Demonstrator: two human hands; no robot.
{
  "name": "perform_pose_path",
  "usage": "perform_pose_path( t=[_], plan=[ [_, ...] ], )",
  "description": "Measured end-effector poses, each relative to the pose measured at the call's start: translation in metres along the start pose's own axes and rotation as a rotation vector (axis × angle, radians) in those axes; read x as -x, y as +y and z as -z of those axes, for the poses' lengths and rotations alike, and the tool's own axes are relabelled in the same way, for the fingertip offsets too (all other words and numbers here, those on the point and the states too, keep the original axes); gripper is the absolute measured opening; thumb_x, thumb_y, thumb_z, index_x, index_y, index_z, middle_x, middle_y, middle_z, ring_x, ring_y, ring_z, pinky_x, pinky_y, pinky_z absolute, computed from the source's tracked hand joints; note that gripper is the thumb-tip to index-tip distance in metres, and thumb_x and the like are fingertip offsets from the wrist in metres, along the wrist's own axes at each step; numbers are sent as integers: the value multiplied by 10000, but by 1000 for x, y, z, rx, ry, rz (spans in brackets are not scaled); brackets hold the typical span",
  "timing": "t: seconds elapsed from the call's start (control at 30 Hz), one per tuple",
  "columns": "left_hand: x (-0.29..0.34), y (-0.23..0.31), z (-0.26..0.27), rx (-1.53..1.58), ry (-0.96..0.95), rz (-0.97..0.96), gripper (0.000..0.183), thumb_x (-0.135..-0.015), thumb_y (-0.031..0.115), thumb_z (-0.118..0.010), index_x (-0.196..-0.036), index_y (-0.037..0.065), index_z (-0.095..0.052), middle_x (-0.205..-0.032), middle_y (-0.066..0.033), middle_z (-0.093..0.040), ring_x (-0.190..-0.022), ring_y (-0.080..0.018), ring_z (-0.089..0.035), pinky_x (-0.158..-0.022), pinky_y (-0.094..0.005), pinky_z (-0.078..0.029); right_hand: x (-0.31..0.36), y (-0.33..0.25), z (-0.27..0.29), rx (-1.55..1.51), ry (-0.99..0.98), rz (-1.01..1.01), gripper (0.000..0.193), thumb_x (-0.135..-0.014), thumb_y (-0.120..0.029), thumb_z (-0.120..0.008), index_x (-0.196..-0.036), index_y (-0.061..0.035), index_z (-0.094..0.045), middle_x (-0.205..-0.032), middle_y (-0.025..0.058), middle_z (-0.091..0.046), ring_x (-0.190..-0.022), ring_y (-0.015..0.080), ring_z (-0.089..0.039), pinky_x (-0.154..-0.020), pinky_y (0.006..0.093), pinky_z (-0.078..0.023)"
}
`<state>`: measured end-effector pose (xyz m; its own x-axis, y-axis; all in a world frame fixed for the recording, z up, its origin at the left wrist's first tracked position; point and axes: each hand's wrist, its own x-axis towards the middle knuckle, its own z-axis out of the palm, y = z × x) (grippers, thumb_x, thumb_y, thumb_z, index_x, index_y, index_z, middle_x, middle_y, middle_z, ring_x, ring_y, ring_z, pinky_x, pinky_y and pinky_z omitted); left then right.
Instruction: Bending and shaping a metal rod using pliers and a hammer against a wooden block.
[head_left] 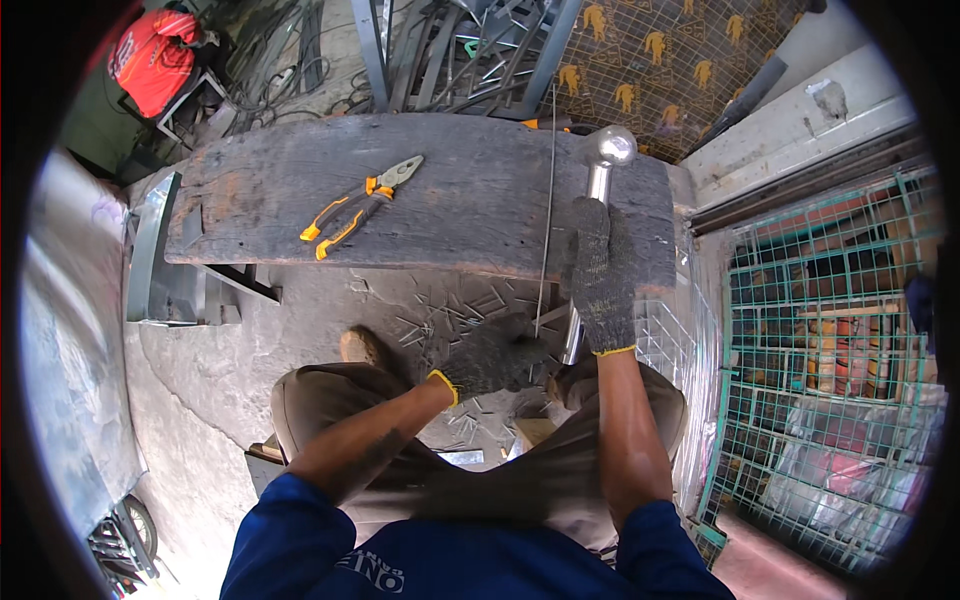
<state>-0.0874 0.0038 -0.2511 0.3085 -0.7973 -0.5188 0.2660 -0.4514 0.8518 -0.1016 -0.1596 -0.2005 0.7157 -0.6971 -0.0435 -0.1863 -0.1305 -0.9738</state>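
My right hand [603,275], in a dark knit glove with a yellow cuff, is wrapped round a shiny metal bar with a ball end [600,180]. The ball points away from me over the bench, and the bar's lower end shows below the hand. My left hand [485,355], gloved alike, is closed at the near end of a thin metal rod [548,220]. That rod runs across the bench's near edge toward the far side. Dark glove fabric hides the exact grip. Combination pliers [365,205] with orange and black handles lie on the wooden bench [460,230], left of the rod.
Short metal offcuts [455,315] litter the floor between my feet. A metal frame [155,260] stands at the bench's left end. Green wire mesh [830,350] lines the right side. Beyond the bench are piled metal strips [440,60] and a person in a red shirt [155,60].
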Motion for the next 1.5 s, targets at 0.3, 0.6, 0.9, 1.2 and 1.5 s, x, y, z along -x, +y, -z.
perform_pose_path(
  t=[0.3, 0.6, 0.9, 1.2, 1.5],
  plan=[
    [3, 3, -8, -52, 14, -100, 299, -944, 303, -605, -991, 8, -615, -771, -93, -671, -670, -165, -672, -574, -313, -554, -12, 28, 1, 177, -54, -72, 358, -1019, -380, -525, -1071, -37, -612, -732, 23, -562, -652, 87, -531, -568, 251, -437],
    [11, 6, -17, 3, 14, -93, 276, -945, 267, -608, -946, -8, -624, -745, -93, -679, -641, -165, -682, -568, -301, -548, -16, 23, 3, 50, 103, 211, 329, -1019, -333, -533, -1137, -35, -604, -788, 64, -612, -688, 159, -589, -597, 310, -477],
    [15, 0, -14, -77, 1, -64, 278, -954, 272, -600, -946, -6, -605, -742, -96, -676, -646, -171, -682, -587, -320, -549, -20, 33, -3, 198, 71, 262, 489, -1005, -445, -460, -1057, 18, -609, -881, 259, -618, -809, 448, -605, -756, 483, -465],
    [20, 5, -16, 4, 0, -41, 259, -945, 275, -621, -912, 20, -600, -731, -92, -667, -622, -162, -660, -572, -315, -536, -32, 50, 4, 599, 31, 264, 438, -1002, -372, -495, -1105, 41, -594, -975, 303, -625, -938, 493, -596, -801, 512, -473],
    [20, -6, -18, -3, -8, -35, 273, -909, 269, -640, -1069, 47, -649, -878, -131, -676, -682, -209, -680, -627, -360, -544, -26, 27, 2, -14, 24, 192, 444, -996, -381, -516, -1171, 20, -587, -1079, 251, -643, -988, 408, -630, -834, 483, -476]
  ],
)
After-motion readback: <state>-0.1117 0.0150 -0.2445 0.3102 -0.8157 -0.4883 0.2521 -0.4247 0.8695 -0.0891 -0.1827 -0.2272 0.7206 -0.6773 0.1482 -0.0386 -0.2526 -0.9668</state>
